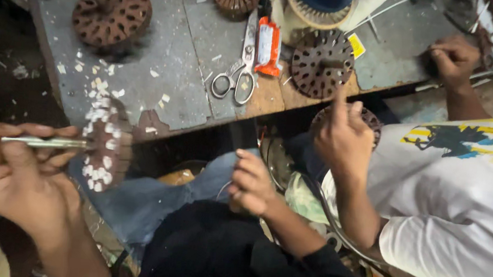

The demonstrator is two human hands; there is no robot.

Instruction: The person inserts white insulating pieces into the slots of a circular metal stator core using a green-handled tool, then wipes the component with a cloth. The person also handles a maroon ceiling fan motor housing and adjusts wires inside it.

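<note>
My left hand (17, 173) grips the metal shaft (44, 142) of a rusty slotted rotor core (107, 149), held sideways below the bench edge. White paper slips fill its slots. My right hand (249, 184) hovers over my lap with the fingers curled shut. Whether it pinches anything is too small to tell. A dark sleeve covers that upper arm.
The grey worn bench (164, 58) carries more rotor cores (112, 12) (322, 61), scissors (239, 74), an orange-and-white packet (268, 47) and scattered paper scraps. A co-worker in a white shirt (464, 195) sits at the right, one hand (343, 136) on a core, the other hand (454, 56) on the bench.
</note>
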